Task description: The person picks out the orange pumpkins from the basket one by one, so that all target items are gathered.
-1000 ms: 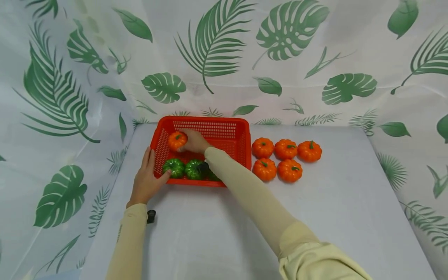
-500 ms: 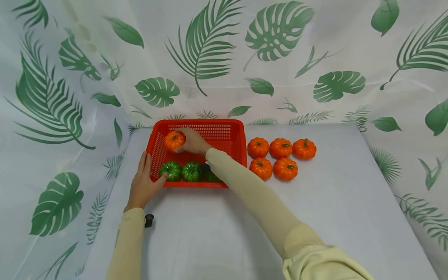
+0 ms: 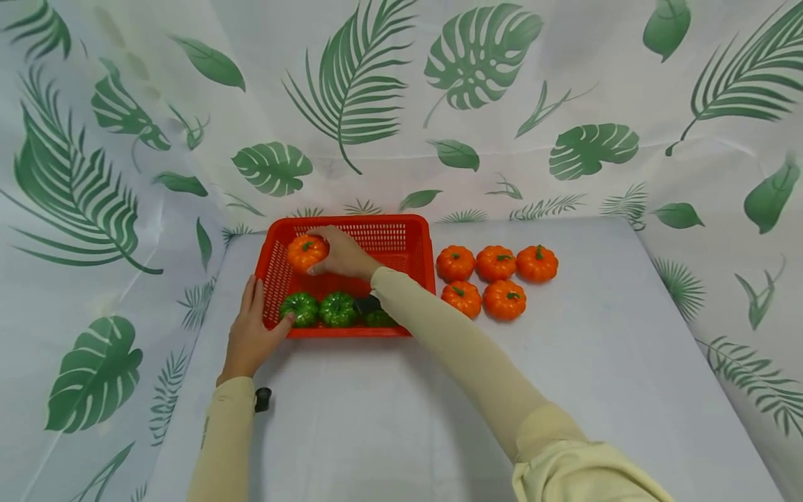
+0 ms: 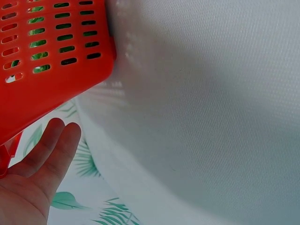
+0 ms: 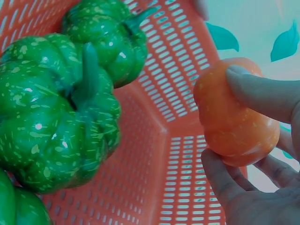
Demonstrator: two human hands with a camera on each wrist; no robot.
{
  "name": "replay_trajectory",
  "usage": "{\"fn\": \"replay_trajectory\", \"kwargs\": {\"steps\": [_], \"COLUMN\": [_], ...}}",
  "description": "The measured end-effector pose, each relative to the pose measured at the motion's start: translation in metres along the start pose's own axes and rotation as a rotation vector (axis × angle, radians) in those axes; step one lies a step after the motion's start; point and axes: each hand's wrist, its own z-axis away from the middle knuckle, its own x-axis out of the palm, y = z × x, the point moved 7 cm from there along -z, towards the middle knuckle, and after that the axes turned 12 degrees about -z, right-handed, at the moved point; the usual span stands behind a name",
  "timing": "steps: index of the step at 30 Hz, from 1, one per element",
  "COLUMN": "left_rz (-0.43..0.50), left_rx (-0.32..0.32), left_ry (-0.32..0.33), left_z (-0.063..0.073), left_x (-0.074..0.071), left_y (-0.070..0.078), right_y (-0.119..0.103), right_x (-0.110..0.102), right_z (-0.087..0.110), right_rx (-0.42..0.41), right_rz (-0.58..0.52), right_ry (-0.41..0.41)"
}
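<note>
My right hand grips a small orange pumpkin over the back left part of a red plastic basket. In the right wrist view, thumb and fingers stand on opposite sides of the orange pumpkin, which appears held above the basket floor. Green speckled pumpkins sit along the basket's front side, partly covered by my right wrist. At the front left corner, my left hand rests against the basket, its fingers straight along the outside and its thumb over the front rim.
Several orange pumpkins stand in two rows just right of the basket. A white cloth covers the table, with leaf-printed sheeting behind and at both sides.
The head view has shifted, so the basket and pumpkins appear further left. My right hand still holds the orange pumpkin over the basket, and my left hand stays at the corner.
</note>
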Motion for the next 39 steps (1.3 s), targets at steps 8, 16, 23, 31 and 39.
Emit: {"fn": "replay_trajectory", "kwargs": {"steps": [8, 16, 23, 31, 39], "left_rz": [-0.001, -0.008, -0.013, -0.013, -0.007], "left_rx": [0.010, 0.006, 0.010, 0.027, 0.041], "left_ry": [0.008, 0.003, 0.000, 0.016, 0.024], "left_z": [0.001, 0.002, 0.003, 0.001, 0.004], "left_x": [0.001, 0.001, 0.000, -0.001, 0.000], "left_y": [0.000, 0.000, 0.002, 0.004, 0.004], "right_y": [-0.004, -0.002, -0.002, 0.003, 0.007], "right_x": [-0.012, -0.027, -0.042, -0.057, -0.069], "right_z": [0.012, 0.022, 0.034, 0.044, 0.056], "right_rx": [-0.015, 0.012, 0.020, -0.007, 0.002], "right_rz": [-0.051, -0.071, -0.093, -0.114, -0.107], "right_ry": [-0.002, 0.007, 0.042, 0.068, 0.087]}}
